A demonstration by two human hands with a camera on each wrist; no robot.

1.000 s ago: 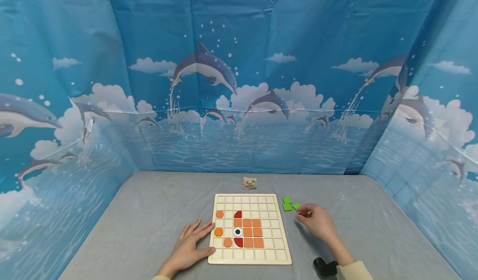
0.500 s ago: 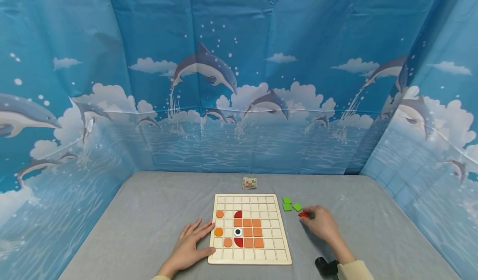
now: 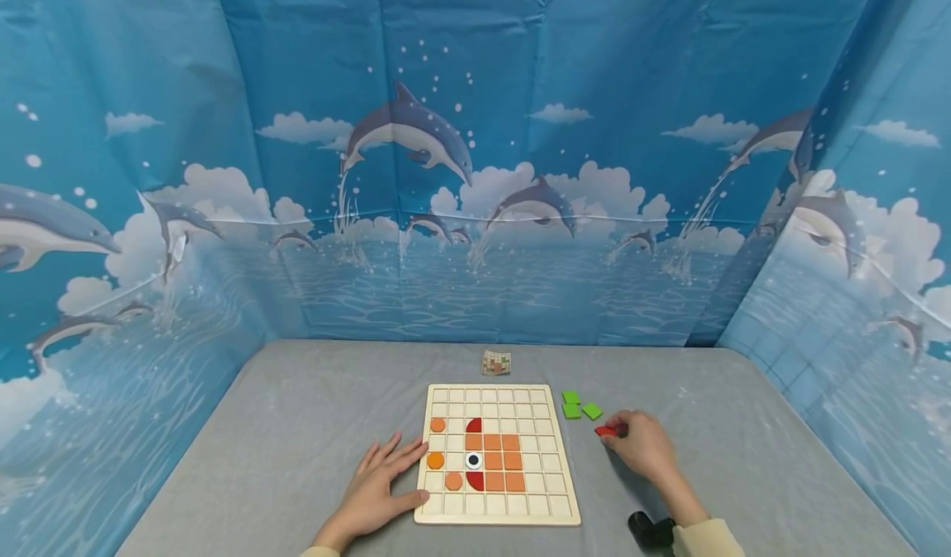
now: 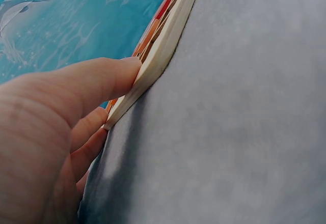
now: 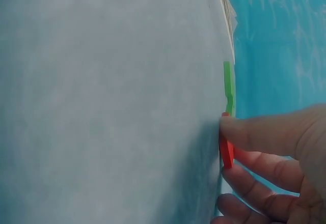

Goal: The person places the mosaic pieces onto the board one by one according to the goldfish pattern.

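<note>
A pale wooden grid board (image 3: 542, 425) lies on the grey table, with orange squares (image 3: 493, 461), orange discs (image 3: 435, 460), red quarter-round pieces (image 3: 474, 481) and a white disc with a black dot (image 3: 473, 460) set in its cells. My left hand (image 3: 377, 487) rests at the board's left edge with fingers spread; in the left wrist view its thumb (image 4: 109, 79) touches the rim. To the right of the board, my right hand (image 3: 642, 446) pinches a red piece (image 3: 605, 431) between thumb and fingers. The right wrist view shows this red piece (image 5: 226, 147) edge-on, low over the table.
Several green square tiles (image 3: 571, 411) lie between the board and my right hand. A small patterned card (image 3: 496, 363) sits behind the board. Near my right wrist is a black object (image 3: 650, 531). A blue dolphin curtain (image 3: 475, 210) hangs behind the table.
My right hand has shifted slightly right and away from the green tiles, and the red piece shows more between its fingers. My left hand has stayed in place on the board.
</note>
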